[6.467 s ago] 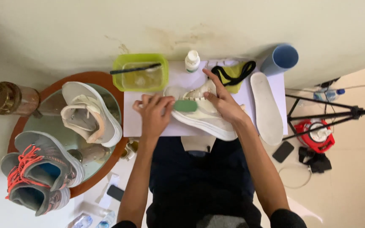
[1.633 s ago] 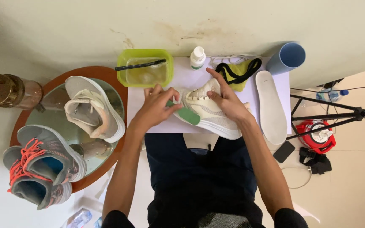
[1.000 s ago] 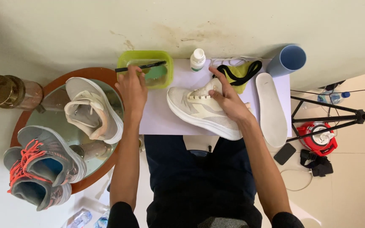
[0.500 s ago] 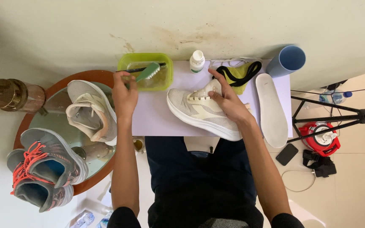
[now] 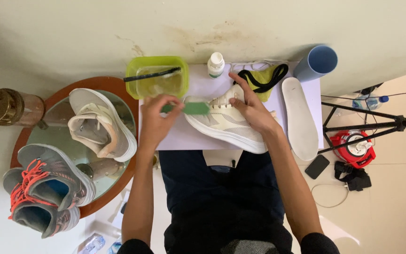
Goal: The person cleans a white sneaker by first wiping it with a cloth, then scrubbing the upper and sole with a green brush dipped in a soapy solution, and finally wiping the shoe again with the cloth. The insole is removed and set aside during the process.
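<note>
The head camera looks straight down at a person sitting at a small white table.

The left hand holds a green brush. Its fingers curl and pinch the brush handle. The brush head sits right at the toe of a white shoe, and it looks like it touches it. The hand is just below a green tub with water in it. A black stick-like tool lies across the top of the tub.

The right hand rests on the white shoe. Its fingers are spread out and press down on the top and the heel to hold the shoe in place. The shoe lies on the white table, in the middle, with its toe pointing to the left hand.

A small white bottle stands near the top of the table. A black lace lies on a yellow cloth just beside the right hand. A white insole lies flat at the right side of the table. A blue cup stands in the far right corner.

To the left is a round glass table with a brown rim. One more white shoe lies on it. Two grey shoes with orange laces sit at its lower edge.
</note>
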